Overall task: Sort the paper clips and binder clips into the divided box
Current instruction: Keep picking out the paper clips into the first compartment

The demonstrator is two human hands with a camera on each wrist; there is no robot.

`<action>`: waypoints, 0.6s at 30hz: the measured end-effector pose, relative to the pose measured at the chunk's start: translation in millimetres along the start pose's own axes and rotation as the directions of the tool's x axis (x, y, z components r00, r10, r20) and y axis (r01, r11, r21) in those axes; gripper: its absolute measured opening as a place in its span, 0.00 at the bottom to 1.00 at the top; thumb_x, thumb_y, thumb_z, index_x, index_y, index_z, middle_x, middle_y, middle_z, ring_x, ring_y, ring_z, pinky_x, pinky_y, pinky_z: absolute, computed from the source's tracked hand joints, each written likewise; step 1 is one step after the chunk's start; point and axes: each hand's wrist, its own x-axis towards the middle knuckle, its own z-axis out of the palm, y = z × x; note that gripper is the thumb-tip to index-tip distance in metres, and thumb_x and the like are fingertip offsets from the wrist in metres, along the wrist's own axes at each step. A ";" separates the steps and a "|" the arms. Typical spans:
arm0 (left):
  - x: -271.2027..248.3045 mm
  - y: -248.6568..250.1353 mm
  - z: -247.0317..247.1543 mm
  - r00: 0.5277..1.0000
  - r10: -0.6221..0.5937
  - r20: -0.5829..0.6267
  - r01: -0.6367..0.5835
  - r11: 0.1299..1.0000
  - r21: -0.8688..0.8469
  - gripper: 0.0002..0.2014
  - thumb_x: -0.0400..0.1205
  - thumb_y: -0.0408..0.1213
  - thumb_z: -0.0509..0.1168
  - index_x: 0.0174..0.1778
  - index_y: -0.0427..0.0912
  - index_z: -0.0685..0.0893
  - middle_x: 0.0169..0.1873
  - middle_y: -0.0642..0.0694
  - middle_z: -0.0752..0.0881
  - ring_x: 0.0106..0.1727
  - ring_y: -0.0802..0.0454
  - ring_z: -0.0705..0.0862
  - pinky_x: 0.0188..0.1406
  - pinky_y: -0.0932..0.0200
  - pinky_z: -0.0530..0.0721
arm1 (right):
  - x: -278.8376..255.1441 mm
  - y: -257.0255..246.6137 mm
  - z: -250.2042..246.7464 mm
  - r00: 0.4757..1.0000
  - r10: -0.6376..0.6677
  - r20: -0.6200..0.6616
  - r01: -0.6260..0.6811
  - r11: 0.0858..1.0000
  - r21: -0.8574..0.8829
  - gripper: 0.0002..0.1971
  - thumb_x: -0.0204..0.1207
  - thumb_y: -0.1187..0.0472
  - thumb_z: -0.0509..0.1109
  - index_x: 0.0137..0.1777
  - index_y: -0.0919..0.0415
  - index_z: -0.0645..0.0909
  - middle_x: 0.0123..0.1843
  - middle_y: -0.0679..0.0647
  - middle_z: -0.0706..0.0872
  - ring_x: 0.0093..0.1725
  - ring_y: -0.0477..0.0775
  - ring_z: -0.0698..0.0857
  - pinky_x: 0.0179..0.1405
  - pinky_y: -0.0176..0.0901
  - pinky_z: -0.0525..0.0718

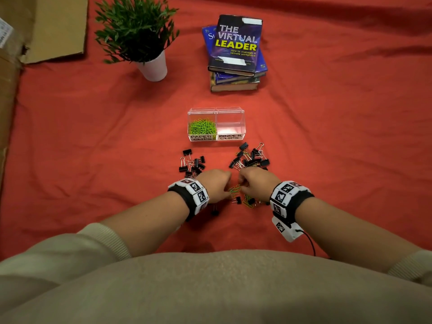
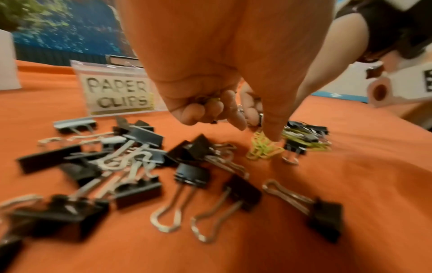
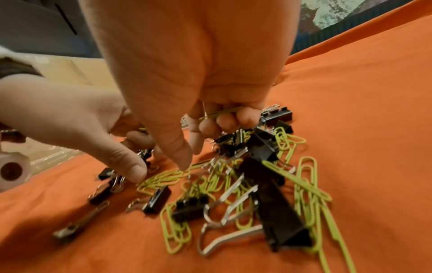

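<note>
A clear divided box [image 1: 216, 111] stands mid-cloth; its left compartment, labelled PAPER CLIPS, holds green paper clips [image 1: 202, 126], and the BINDER CLIPS compartment looks bare. Black binder clips lie in two heaps, one on the left [image 1: 192, 163] and one on the right [image 1: 251, 157]. My left hand [image 1: 224, 186] and right hand [image 1: 244, 183] meet over a mixed pile of green paper clips [image 1: 235, 190]. In the left wrist view my left hand [image 2: 254, 129] curls round some green clips [image 2: 214, 99], its thumb on the loose green clips [image 2: 264, 149]. My right hand [image 3: 191, 147] grips a green clip [image 3: 222, 112] in curled fingers.
A potted plant [image 1: 152, 64] stands at the back left, a stack of books [image 1: 236, 54] behind the box, and cardboard [image 1: 46, 29] at the far left. Loose binder clips [image 2: 194, 177] lie scattered on the red cloth [image 1: 339, 148] under my left wrist.
</note>
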 end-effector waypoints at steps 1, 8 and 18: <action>0.3 3.3 4.1 1.000 0.003 -0.002 -0.003 1.000 0.031 0.21 0.76 0.52 0.69 0.56 0.41 0.76 0.55 0.41 0.83 0.57 0.41 0.82 0.51 0.49 0.81 | 0.4 -1.5 2.9 1.000 -0.001 -0.002 0.001 0.999 -0.033 0.10 0.71 0.56 0.68 0.51 0.56 0.77 0.53 0.53 0.83 0.52 0.57 0.83 0.47 0.48 0.83; -1.5 6.8 7.7 0.997 0.073 0.001 -0.073 0.990 0.119 0.15 0.82 0.44 0.62 0.58 0.37 0.77 0.57 0.38 0.83 0.61 0.39 0.81 0.54 0.46 0.81 | 2.4 -9.3 13.4 0.999 -0.046 -0.010 0.045 0.992 -0.120 0.13 0.73 0.54 0.68 0.53 0.61 0.76 0.55 0.58 0.82 0.55 0.60 0.81 0.48 0.50 0.80; -5.4 -2.7 10.9 0.997 0.080 0.022 -0.083 0.980 0.180 0.14 0.82 0.39 0.59 0.60 0.34 0.75 0.60 0.36 0.81 0.62 0.38 0.80 0.59 0.47 0.77 | -0.6 -19.9 22.4 0.986 -0.151 0.073 0.167 0.936 -0.310 0.18 0.79 0.58 0.61 0.64 0.68 0.72 0.65 0.64 0.77 0.66 0.62 0.74 0.65 0.51 0.74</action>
